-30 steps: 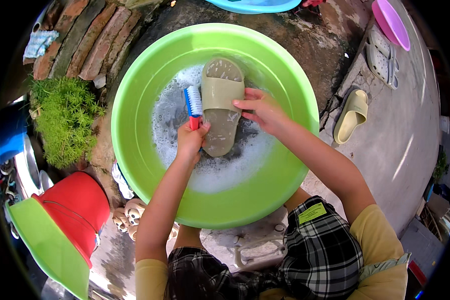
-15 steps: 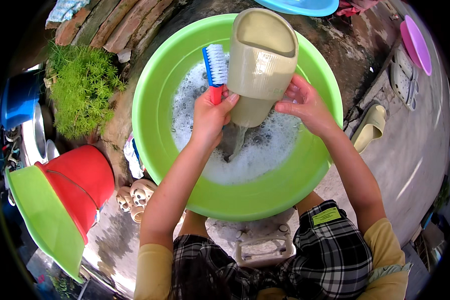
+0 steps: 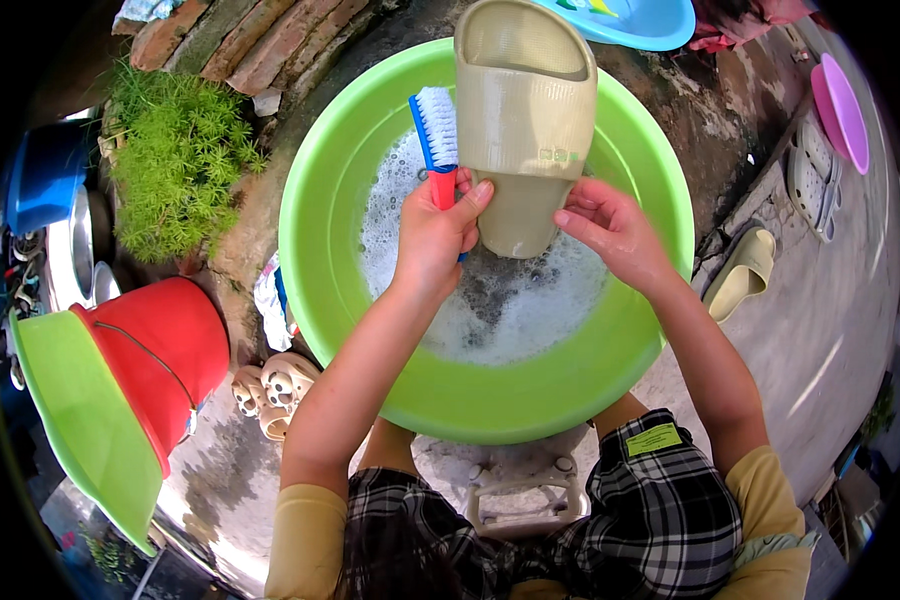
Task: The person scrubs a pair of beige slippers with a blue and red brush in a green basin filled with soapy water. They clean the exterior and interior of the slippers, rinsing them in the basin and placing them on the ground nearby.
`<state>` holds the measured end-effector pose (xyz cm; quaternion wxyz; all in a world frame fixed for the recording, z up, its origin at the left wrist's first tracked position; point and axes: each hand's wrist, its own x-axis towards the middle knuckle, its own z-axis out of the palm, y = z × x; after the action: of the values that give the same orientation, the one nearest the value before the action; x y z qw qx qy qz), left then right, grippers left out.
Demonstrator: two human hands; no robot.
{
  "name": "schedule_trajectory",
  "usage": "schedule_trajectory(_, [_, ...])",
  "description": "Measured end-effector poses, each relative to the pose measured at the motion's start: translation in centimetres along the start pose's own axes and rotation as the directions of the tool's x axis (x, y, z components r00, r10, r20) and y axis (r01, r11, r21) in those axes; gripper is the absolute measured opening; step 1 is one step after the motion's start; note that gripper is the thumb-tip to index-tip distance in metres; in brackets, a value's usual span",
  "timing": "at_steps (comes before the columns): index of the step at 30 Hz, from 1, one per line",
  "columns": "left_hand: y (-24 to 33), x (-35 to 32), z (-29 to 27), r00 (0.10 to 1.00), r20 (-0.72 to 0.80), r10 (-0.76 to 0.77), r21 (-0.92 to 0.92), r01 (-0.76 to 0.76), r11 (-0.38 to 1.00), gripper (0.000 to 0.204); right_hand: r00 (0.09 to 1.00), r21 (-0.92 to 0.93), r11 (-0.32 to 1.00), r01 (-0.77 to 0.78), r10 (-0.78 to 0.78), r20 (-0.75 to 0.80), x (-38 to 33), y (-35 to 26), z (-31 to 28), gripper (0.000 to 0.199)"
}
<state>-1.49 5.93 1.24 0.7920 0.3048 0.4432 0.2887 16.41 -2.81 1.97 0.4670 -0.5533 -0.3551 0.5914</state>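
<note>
Head view: one slipper, khaki and wet, is held up above the far half of a green basin, its strap toward the camera and its narrower end pointing down at the water.
Left hand: closed around the red handle of a brush, the thumb also pressed on the slipper's left edge.
Brush: upright beside the slipper, white bristles facing it, blue back turned away to the left.
Right hand: thumb and bent fingers narrow together at the slipper's lower right edge; whether they pinch it, I cannot tell.
Suds: white foam and bubbles over dark water in the basin, below the slipper.
Beyond the basin: a blue basin, partly out of view.
Right side: a second slipper lies on the concrete, near a pale clog; past them, a pink basin.
Left side: a red bucket lies tipped against a green tub, with tan clogs between bucket and basin.
Upper left: a leafy plant grows just below a row of bricks.
Near edge: plaid shorts, mustard sleeves and a pale stool between the knees.
</note>
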Motion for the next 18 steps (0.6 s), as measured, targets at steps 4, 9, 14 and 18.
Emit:
schedule_trajectory(4, [-0.1, -0.2, 0.3, 1.0, 0.0, 0.012, 0.013, -0.012, 1.0, 0.013, 0.999, -0.003, 0.999, -0.037, 0.037, 0.001, 0.0, -0.3, 0.0, 0.036])
schedule_trajectory(9, [-0.9, -0.2, 0.1, 0.99, -0.041, 0.132, 0.276, -0.116, 0.954, 0.019, 0.997, 0.018, 0.999, -0.042, 0.043, -0.06, -0.1, 0.1, -0.6, 0.034])
schedule_trajectory(14, [-3.3, -3.4, -1.1, 0.747, 0.192, 0.636, 0.759, -0.524, 0.386, 0.038, 0.971, -0.019, 0.996, -0.088, 0.081, -0.227, 0.1, -0.4, -0.7, 0.034])
schedule_trajectory(18, [-6.1, -4.6, -0.2, 0.809, 0.33, 0.486, 0.79, -0.519, 0.327, 0.051, 0.957, 0.024, 1.0, 0.013, -0.006, -0.291, 0.0, -0.7, 1.0, 0.035])
